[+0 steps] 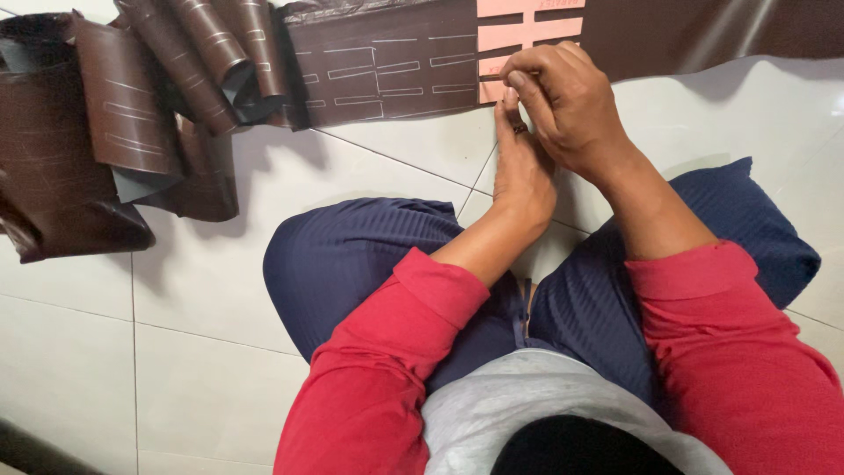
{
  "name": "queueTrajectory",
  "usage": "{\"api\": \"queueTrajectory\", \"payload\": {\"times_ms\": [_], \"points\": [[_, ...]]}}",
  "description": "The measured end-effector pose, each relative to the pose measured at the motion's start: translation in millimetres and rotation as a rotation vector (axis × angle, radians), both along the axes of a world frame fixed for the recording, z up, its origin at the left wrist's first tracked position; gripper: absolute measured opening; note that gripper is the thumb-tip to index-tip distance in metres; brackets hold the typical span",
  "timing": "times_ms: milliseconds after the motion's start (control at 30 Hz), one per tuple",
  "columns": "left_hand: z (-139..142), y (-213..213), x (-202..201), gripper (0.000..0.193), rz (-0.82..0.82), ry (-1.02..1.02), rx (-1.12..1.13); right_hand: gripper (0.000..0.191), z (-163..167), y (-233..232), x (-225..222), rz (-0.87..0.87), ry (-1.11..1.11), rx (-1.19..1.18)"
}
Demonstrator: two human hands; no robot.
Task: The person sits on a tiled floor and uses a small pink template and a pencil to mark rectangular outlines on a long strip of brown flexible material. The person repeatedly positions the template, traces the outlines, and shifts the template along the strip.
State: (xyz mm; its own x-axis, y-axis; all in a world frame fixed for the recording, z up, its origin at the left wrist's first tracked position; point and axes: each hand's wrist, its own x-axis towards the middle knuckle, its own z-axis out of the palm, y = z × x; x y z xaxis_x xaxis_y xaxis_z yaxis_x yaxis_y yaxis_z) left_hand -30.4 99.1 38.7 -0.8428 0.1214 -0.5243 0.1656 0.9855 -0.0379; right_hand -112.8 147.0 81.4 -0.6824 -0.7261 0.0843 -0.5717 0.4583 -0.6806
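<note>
A long dark brown sheet (pixel 387 62) with white drawn outlines lies flat across the top of the floor. On it rests a pink slotted template (pixel 519 31). My right hand (pixel 567 101) hovers over the template's lower left corner with its fingers bunched together; whatever they pinch is hidden. My left hand (pixel 523 171) lies stretched out just beneath it, fingertips at the sheet's near edge by the template, a ring on one finger. Both arms wear red sleeves.
Curled, rolled pieces of the same brown material (pixel 114 123) pile up at the top left. I sit cross-legged in dark blue trousers (pixel 352 255) on a white tiled floor (pixel 176 290). More brown sheet (pixel 703 31) runs off to the top right.
</note>
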Motion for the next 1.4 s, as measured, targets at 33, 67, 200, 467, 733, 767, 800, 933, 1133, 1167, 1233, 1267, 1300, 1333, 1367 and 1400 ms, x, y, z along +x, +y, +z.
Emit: {"api": "queueTrajectory", "payload": {"times_ms": [33,67,200,467,733,767,800,933,1133,1167,1233,1267,1300,1333,1367,1400], "points": [[-0.4,0.4,0.4,0.074,0.013,0.027,-0.011,0.004,-0.1,-0.4,-0.1,0.003,0.002,-0.008],[-1.5,1.0,0.0,0.073,0.007,0.014,0.001,0.006,-0.2,-0.6,-0.3,0.006,0.004,-0.017],[-6.5,2.7,-1.2,0.069,-0.007,-0.009,0.026,0.006,0.0,-1.1,0.0,-0.007,-0.020,-0.041],[-5.2,2.0,-0.7,0.070,-0.007,0.008,0.014,0.007,-0.4,-1.5,-0.3,-0.004,-0.010,-0.030],[-2.6,0.5,0.1,0.072,-0.001,0.039,0.010,0.005,-1.0,-2.5,0.5,-0.005,0.017,-0.023],[-2.5,0.3,0.1,0.072,0.002,0.032,0.016,0.005,-1.2,-3.1,0.3,0.000,0.030,-0.027],[-2.5,0.2,-0.1,0.071,0.004,0.026,0.021,0.004,-1.4,-3.4,0.0,0.001,0.030,-0.034],[-0.7,-0.9,-2.2,0.069,-0.016,-0.068,0.055,0.002,-1.6,-3.8,-1.2,-0.018,0.019,-0.044],[6.7,-5.0,-3.0,0.069,-0.043,-0.087,0.033,0.002,-3.2,-0.6,-1.6,-0.034,0.002,-0.052],[7.9,-5.8,-2.2,0.068,-0.055,-0.094,0.039,0.005,-3.4,0.7,-1.8,-0.041,-0.009,-0.035],[9.8,-6.7,-0.3,0.064,-0.082,-0.110,0.051,0.005,-2.2,6.5,-3.9,-0.053,-0.004,-0.019],[10.3,-6.6,0.0,0.064,-0.029,-0.038,0.056,0.006,-1.1,10.2,-5.6,-0.060,-0.002,-0.010],[10.2,-7.0,0.2,0.063,0.023,0.034,0.060,0.007,0.1,14.0,-8.2,-0.065,0.038,0.010],[10.0,-7.2,0.0,0.063,0.076,0.106,0.063,0.009,1.5,18.2,-11.3,-0.070,0.077,0.030],[9.8,-7.0,0.0,0.065,0.087,0.104,0.080,0.010,2.0,21.1,-13.7,-0.070,0.094,0.040],[9.4,-7.0,-0.2,0.066,0.098,0.103,0.098,0.010,2.6,23.7,-15.9,-0.071,0.111,0.051]]}}
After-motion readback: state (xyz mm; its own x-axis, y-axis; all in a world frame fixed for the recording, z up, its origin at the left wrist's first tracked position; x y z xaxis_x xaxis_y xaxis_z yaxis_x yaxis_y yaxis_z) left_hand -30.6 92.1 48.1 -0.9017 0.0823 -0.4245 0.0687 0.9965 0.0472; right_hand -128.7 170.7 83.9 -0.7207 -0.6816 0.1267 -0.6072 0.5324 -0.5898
